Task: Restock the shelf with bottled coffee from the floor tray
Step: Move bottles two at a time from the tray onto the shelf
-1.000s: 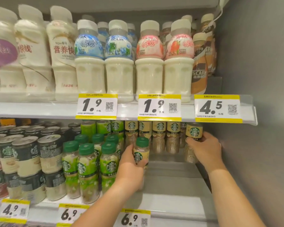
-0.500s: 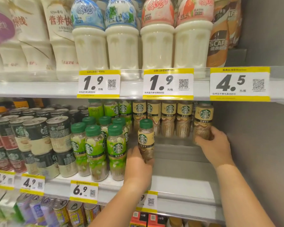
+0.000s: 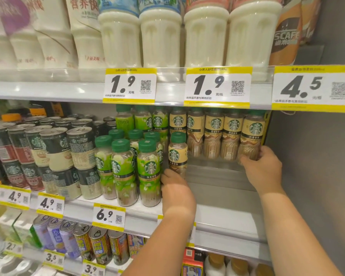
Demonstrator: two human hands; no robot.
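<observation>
Left hand (image 3: 176, 191): gripping the base of a green-capped, cream-labelled plastic coffee bottle (image 3: 177, 154), standing upright mid-shelf beside green-labelled bottles (image 3: 149, 172).
Right hand (image 3: 264, 168): gripping the rightmost cream-labelled bottle (image 3: 252, 136) at the white shelf (image 3: 223, 214) back right corner.

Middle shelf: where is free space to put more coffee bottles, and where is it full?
Free: the bare shelf floor between the beige bottle in the left hand and the side wall, in front of the back row of beige bottles. Crowded: the green bottles and cans to the left.
</observation>
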